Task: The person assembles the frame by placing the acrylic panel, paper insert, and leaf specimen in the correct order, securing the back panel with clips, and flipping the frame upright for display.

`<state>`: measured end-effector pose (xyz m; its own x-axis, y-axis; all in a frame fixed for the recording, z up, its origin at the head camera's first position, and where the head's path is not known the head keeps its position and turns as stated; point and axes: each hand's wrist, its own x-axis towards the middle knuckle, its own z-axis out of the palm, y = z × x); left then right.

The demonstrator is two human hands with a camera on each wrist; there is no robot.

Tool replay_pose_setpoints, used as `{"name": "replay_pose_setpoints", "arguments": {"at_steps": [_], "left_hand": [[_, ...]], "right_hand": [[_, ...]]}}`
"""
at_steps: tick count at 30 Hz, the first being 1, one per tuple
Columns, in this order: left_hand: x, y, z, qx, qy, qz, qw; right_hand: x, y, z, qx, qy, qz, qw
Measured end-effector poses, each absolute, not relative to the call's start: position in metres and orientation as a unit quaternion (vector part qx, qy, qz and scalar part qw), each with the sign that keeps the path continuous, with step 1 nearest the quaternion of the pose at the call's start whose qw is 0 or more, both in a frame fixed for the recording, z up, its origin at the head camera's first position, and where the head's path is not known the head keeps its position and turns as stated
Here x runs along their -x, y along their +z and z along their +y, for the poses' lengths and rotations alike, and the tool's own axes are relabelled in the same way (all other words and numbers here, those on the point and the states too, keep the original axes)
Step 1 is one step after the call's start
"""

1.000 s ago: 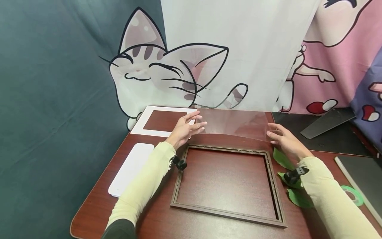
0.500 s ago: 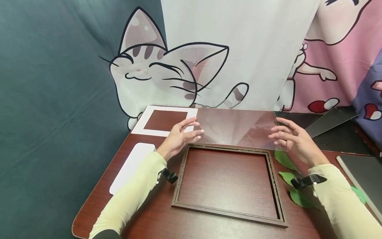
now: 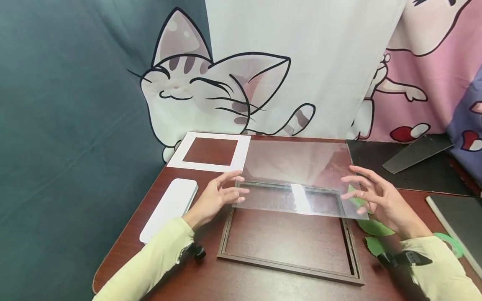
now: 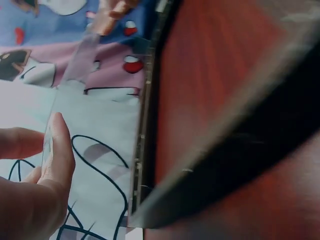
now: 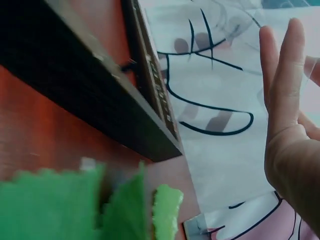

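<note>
A clear, see-through pane [image 3: 297,167] spans between both hands, its near part overlapping the far half of an empty brown picture frame [image 3: 290,268] in the head view. My left hand [image 3: 214,198] pinches the pane's left edge between thumb and fingers, as the left wrist view shows with the pane [image 4: 75,70] seen nearly edge-on. On the opposite side, my right hand [image 3: 388,202] holds the right edge, fingers spread. The right wrist view has that hand [image 5: 287,115] at its right border, with only a faint sliver of pane showing. The frame lies flat on the table.
A white mat board [image 3: 177,154] with a cut-out window lies back left, near a white flat box [image 3: 167,209]. Green leaves [image 3: 376,228], green tape [image 3: 452,244], a black board [image 3: 406,177] and a dark panel [image 3: 459,221] occupy the right side. Curtains hang behind.
Both hands have drawn the pane toward the body, from behind the frame to over its far part. The left hand also shifted left and the right hand shifted right.
</note>
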<state>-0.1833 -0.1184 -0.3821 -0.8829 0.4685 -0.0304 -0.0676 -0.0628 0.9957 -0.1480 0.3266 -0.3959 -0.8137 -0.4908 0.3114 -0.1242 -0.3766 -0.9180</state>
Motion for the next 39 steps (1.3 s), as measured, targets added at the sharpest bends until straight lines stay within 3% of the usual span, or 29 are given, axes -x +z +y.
{"name": "replay_pose_setpoints", "arguments": {"at_steps": [9, 18, 25, 39], "left_hand": [[0.151, -0.391, -0.137, -0.179, 0.633, 0.723, 0.21], [0.138, -0.399, -0.144, -0.211, 0.529, 0.798, 0.197], [0.14, -0.401, -0.155, -0.225, 0.445, 0.855, 0.144], [0.152, -0.411, -0.169, -0.238, 0.424, 0.855, 0.178]], "right_hand": [[0.12, -0.408, 0.318, 0.226, -0.746, 0.607, 0.154], [0.098, -0.431, 0.318, 0.226, -0.773, 0.555, 0.208], [0.091, -0.441, 0.317, 0.23, -0.792, 0.517, 0.229], [0.084, -0.443, 0.306, 0.155, -0.764, 0.588, 0.217]]}}
